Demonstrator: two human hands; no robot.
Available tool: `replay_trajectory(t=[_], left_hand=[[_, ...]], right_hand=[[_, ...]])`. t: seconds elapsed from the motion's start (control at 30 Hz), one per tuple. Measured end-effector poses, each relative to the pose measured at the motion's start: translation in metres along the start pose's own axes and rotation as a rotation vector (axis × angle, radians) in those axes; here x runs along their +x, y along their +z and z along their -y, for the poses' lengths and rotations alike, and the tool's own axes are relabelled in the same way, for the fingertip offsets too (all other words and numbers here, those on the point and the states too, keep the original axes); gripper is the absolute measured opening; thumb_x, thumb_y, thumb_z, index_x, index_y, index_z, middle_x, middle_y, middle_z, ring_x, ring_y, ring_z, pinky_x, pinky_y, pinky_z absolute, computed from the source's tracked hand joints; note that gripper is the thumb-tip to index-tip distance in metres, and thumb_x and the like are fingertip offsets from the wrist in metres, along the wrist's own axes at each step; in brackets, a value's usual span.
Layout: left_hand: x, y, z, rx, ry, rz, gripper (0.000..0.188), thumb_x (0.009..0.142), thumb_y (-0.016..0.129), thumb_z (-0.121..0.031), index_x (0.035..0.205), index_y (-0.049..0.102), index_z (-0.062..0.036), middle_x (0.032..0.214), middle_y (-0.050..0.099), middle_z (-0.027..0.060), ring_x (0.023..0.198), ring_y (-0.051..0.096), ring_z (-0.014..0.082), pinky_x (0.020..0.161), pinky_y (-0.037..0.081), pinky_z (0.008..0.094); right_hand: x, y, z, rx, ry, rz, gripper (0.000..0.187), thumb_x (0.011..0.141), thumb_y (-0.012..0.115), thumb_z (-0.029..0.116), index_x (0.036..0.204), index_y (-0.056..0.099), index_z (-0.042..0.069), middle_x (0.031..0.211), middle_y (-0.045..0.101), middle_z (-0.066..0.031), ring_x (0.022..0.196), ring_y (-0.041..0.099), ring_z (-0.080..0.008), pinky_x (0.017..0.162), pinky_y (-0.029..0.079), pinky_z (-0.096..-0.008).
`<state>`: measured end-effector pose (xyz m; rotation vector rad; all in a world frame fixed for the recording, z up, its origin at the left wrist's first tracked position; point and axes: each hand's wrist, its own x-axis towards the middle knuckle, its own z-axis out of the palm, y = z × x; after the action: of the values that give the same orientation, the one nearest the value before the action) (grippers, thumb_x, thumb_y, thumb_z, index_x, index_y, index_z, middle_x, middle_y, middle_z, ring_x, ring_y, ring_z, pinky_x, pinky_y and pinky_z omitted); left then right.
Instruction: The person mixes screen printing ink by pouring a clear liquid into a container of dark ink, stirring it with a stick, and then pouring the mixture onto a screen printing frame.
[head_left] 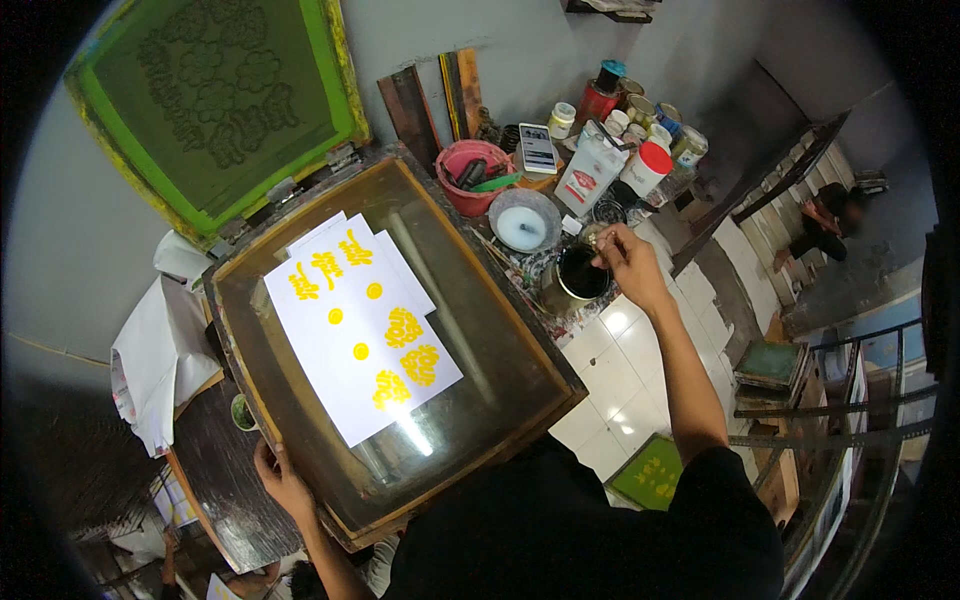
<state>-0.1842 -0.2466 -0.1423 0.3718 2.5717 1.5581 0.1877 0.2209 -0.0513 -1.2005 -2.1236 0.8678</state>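
Note:
My right hand (630, 264) is over a round pot with dark contents (578, 284), its fingers pinched together at the rim. What they hold is too small and partly hidden to make out. My left hand (284, 482) rests at the lower left edge of a glass-topped table with a wooden frame (480, 390), fingers slightly bent and apart. White paper sheets (375, 400) with yellow printed patterns lie on the glass. At the far left, a green printing screen with a dark pattern (215, 85) stands raised on hinges (285, 190).
Right of the table's far end stand a pink bucket (466, 205), a bowl of white liquid (522, 228), a phone (538, 150), a white jug (592, 175) and several jars (646, 166). A green screen (648, 474) is on the tiled floor. Another person (826, 222) sits far right.

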Motion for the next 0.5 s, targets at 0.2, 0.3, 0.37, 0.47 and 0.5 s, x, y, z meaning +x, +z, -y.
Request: replay_trajectory(t=[0.2,0.3,0.37,0.47,0.5], left_hand=[[0.012,0.010,0.015,-0.001,-0.024,0.014,0.054,0.102,0.057,-0.038,0.135,0.053,0.0048,0.122,0.061,0.0195,0.106,0.059,0.0268,0.093,0.047,0.0371],[0.010,0.007,0.012,-0.089,-0.073,0.046,0.055,0.102,0.057,-0.038,0.136,0.052,0.0056,0.122,0.061,0.0204,0.106,0.060,0.0269,0.093,0.047,0.0365],[0.008,0.007,0.009,-0.127,-0.103,0.053,0.056,0.102,0.057,-0.038,0.136,0.052,0.0060,0.123,0.061,0.0206,0.106,0.060,0.0267,0.093,0.047,0.0362],[0.008,0.008,0.004,-0.140,-0.121,0.043,0.056,0.102,0.058,-0.038,0.136,0.052,0.0063,0.122,0.061,0.0203,0.106,0.060,0.0260,0.092,0.047,0.0359],[0.008,0.008,0.005,-0.151,-0.123,0.042,0.056,0.102,0.058,-0.039,0.135,0.052,0.0064,0.122,0.061,0.0200,0.105,0.060,0.0258,0.092,0.048,0.0359]], right_hand=[[0.001,0.001,0.000,-0.047,0.026,-0.017,0.010,0.100,0.052,0.007,0.104,0.057,-0.001,0.084,0.067,-0.0134,0.075,0.069,-0.0207,0.069,0.054,-0.0360],[0.000,0.007,-0.010,0.097,-0.004,-0.042,0.009,0.100,0.052,0.006,0.104,0.057,0.000,0.082,0.066,-0.0122,0.074,0.068,-0.0197,0.068,0.054,-0.0360],[0.002,0.001,-0.006,-0.131,-0.004,-0.078,0.009,0.100,0.052,0.005,0.104,0.057,0.000,0.082,0.066,-0.0109,0.075,0.067,-0.0181,0.069,0.055,-0.0342],[0.001,0.008,-0.010,0.206,0.028,-0.016,0.008,0.099,0.052,0.005,0.103,0.057,-0.001,0.082,0.066,-0.0116,0.075,0.068,-0.0193,0.070,0.055,-0.0335],[0.002,0.007,-0.007,0.085,0.011,-0.043,0.008,0.099,0.052,0.005,0.102,0.058,-0.001,0.082,0.066,-0.0109,0.075,0.068,-0.0189,0.070,0.055,-0.0329]])
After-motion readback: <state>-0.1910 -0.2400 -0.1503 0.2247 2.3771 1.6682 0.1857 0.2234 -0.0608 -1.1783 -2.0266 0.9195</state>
